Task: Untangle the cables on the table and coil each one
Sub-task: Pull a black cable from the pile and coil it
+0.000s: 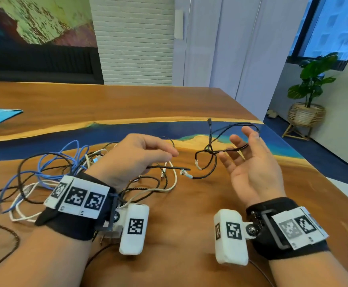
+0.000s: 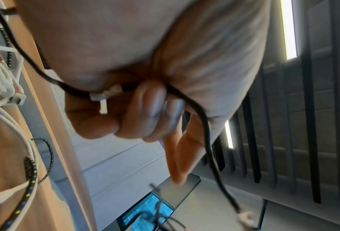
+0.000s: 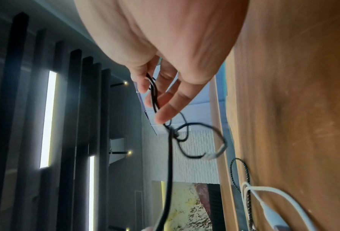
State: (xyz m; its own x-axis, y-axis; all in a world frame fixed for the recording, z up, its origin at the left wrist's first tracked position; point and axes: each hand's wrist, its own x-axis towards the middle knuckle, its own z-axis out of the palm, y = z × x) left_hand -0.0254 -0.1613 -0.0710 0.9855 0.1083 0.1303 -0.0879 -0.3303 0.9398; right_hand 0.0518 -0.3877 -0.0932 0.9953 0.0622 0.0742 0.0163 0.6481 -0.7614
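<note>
Two hands share one black cable (image 1: 208,154), strung left-right between them above the worktop (image 1: 185,204). Left hand (image 1: 131,158) pinches one end; right hand (image 1: 249,168), fingers spread, carries the loops nearest the knot (image 1: 210,151). Remaining tangle (image 1: 51,172) lies beside left wrist.

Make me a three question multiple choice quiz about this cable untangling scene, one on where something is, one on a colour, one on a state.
1. Where does the tangled pile of cables lie?
A. by the left hand
B. beside the potted plant
C. on the floor

2. What colour is the thin cable stretched between both hands?
A. black
B. blue
C. white

3. How is the right hand?
A. clenched in a fist
B. fingers spread, cable loops draped over them
C. flat on the table

Answers: 1 A, the pile sits on the table around the left hand. 2 A, it shows black in every view. 3 B, the head view shows spread fingers.
</note>
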